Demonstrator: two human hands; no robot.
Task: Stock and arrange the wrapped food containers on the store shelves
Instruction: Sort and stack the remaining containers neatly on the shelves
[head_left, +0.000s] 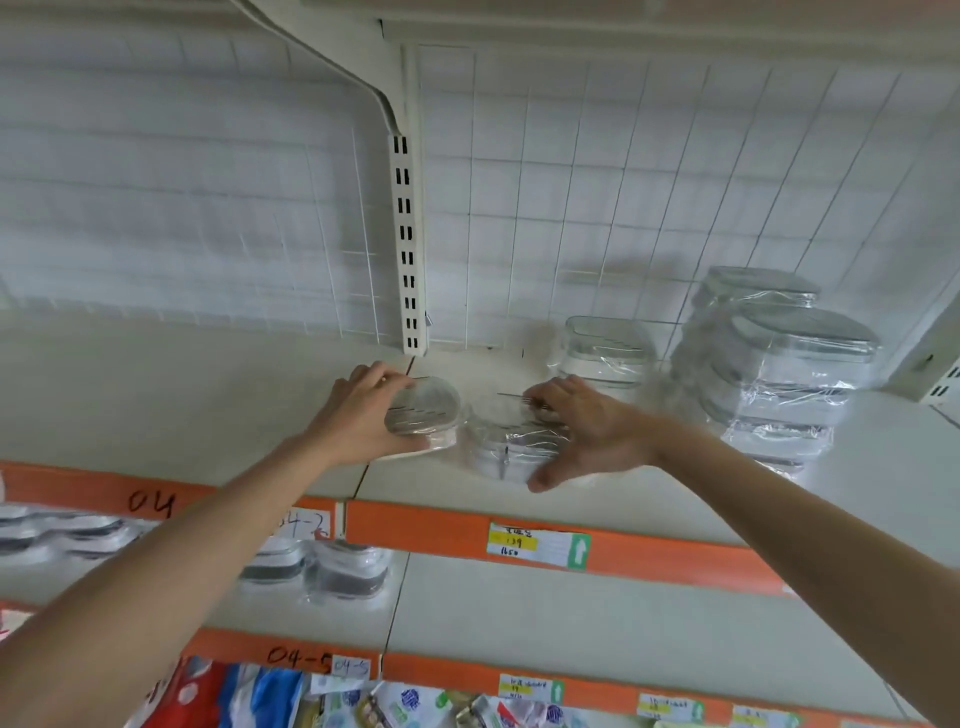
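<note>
Near the front edge of the top shelf (649, 483), the left hand (358, 415) grips a small wrapped container (423, 408), fingers curled over its lid. Just beside it, the right hand (587, 431) clasps a second wrapped container (506, 447), thumb toward the shelf's front. Further right, a single container (605, 351) stands by the back grid (649, 182), then a tall stack (779, 374). Placing looks underway; next, both should probably slide back toward that row, squared before letting go.
</note>
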